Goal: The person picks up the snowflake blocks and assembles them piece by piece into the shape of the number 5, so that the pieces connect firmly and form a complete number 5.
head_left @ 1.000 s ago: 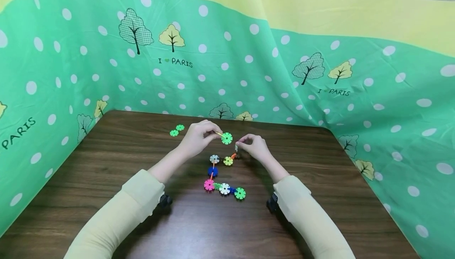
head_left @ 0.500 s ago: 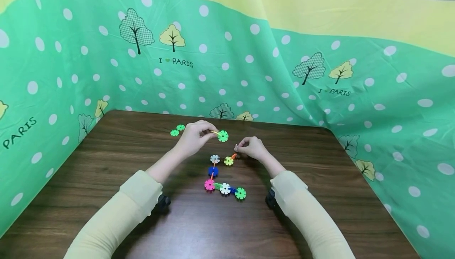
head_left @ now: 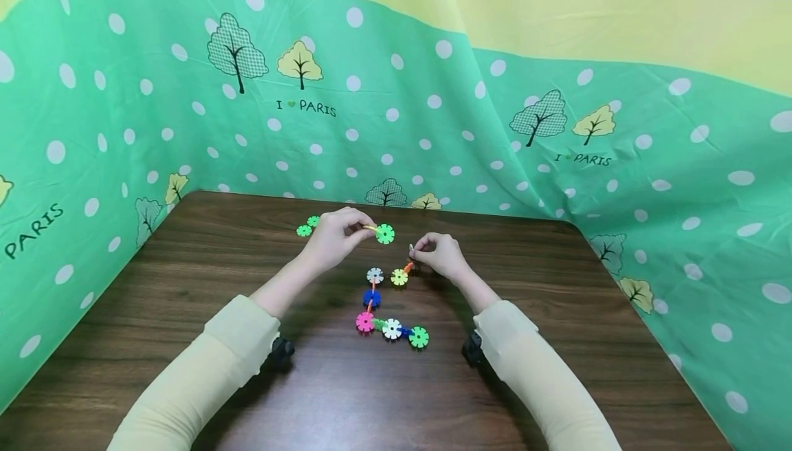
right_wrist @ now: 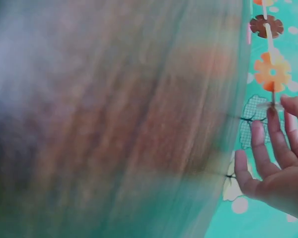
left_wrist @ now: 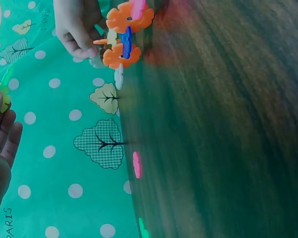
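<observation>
In the head view my left hand point(head_left: 334, 238) pinches a yellow notched snowflake disc, seen edge-on, with a green snowflake disc point(head_left: 385, 234) slotted to its right end. The left wrist view shows that yellow disc point(left_wrist: 0, 94) under my thumb. My right hand point(head_left: 441, 256) pinches a small pale disc point(head_left: 411, 249) between thumb and fingertips, at the end of a chain of linked discs. Near that end are an orange disc point(head_left: 408, 267) and a yellow-green disc point(head_left: 399, 277). The right wrist view shows the pinched disc point(right_wrist: 270, 105) edge-on below an orange disc point(right_wrist: 272, 72).
The chain bends round past a grey disc point(head_left: 375, 276), a blue disc point(head_left: 372, 298) and a pink disc point(head_left: 365, 322) to a green end disc point(head_left: 419, 337). Loose green discs point(head_left: 304, 231) lie behind my left hand on the wooden table point(head_left: 185, 313). A patterned curtain point(head_left: 396, 93) stands behind.
My left hand has drawn slightly left and back with its two discs, away from the right hand. The right hand stays close to its place, still pinching the chain's end.
</observation>
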A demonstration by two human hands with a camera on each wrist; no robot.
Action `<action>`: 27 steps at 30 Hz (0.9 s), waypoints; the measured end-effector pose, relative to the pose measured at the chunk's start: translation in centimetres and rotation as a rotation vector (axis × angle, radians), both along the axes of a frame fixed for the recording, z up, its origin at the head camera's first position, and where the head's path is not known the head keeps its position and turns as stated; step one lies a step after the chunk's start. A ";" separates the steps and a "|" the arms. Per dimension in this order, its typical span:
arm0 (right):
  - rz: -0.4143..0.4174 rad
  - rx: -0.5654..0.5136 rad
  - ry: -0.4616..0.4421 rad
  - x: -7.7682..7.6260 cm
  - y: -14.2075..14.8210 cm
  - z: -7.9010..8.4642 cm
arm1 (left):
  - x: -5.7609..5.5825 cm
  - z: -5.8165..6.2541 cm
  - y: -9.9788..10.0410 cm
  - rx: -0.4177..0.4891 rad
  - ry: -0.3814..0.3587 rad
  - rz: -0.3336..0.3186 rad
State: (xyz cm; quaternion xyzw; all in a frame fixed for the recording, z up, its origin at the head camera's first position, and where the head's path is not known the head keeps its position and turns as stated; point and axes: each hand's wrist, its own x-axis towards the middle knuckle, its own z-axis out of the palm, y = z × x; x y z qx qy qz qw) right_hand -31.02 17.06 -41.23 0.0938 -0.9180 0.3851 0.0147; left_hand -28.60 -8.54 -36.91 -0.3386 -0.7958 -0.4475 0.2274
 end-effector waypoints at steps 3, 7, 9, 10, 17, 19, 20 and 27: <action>-0.008 -0.065 0.061 0.3 -0.2 0.3 | 0.0 0.3 -0.1 0.012 -0.006 0.004; 0.016 -0.268 0.065 0.9 -0.5 0.7 | 0.1 0.7 -0.2 0.031 -0.026 -0.009; 0.036 -0.373 0.062 1.4 -0.8 1.1 | 0.2 1.0 -0.3 0.037 -0.032 -0.014; 0.044 -0.414 0.065 1.6 -0.9 1.4 | 0.2 1.1 -0.3 0.041 -0.033 -0.016; 0.079 -0.553 0.127 4.0 -1.5 3.4 | 0.8 2.2 -0.5 0.047 -0.016 0.006; 0.106 -0.587 0.138 4.7 -1.6 4.0 | 1.0 2.7 -0.5 0.051 -0.008 0.002; 0.120 -0.593 0.143 5.0 -1.6 4.2 | 1.1 2.9 -0.5 0.054 -0.006 -0.005; 0.180 -0.645 0.180 6.9 -1.8 5.0 | 2.0 4.3 -0.3 0.034 0.027 -0.063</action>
